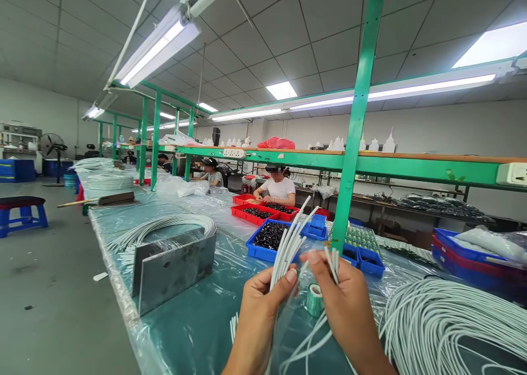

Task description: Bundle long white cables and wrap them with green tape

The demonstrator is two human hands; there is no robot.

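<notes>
Left fingers [283, 287], right fingers [323, 276] closed round white cables [290, 240] above plastic-covered table [185, 325]; lit tube lamps [154, 54] overhead.

**My workroom, brightly lit**

Above me a grey panelled ceiling [325, 12] holds glowing squares [281, 90], with tube lights [158, 48] hanging below. A green frame [356, 117] bearing a long shelf [304, 158] rises over my desk [185, 320], its blue-green top under clear plastic. To my left, a blue stool [25, 214] and a fan [52, 143] stand on grey floor [66, 287], a pale wall [49, 103] beyond.
</notes>
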